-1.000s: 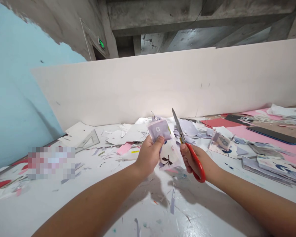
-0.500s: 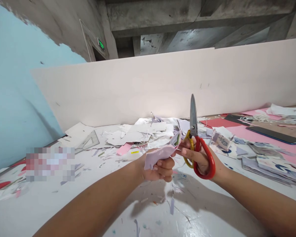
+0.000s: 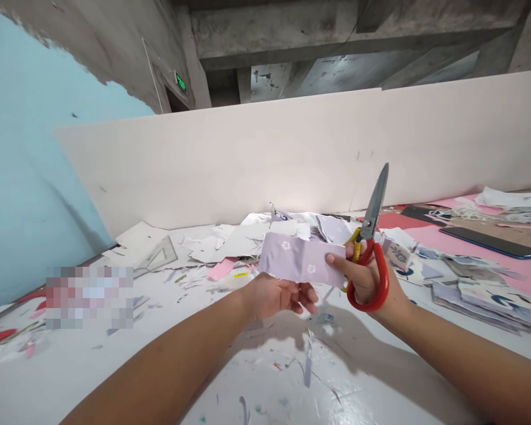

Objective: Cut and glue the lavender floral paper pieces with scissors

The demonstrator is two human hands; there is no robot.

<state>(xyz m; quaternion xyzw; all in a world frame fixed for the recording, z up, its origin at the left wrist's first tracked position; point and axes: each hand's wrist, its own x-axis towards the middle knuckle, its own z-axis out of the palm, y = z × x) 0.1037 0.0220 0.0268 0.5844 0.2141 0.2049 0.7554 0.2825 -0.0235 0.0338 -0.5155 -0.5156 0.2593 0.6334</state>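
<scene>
One purple flowered piece (image 3: 292, 260), seemingly already cut to a strip, held above the littered table (image 3: 71, 366) by the right hand (image 3: 363, 280), also gripping red-handled scissors (image 3: 370, 226), blades together; left hand (image 3: 277, 295) loosely curled beneath, nothing visibly gripped; remaining trimming unclear.

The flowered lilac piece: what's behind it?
Past the top edge of the lilac piece, white scraps and another lilac scrap show. Whatever lies directly behind it is covered.
</scene>
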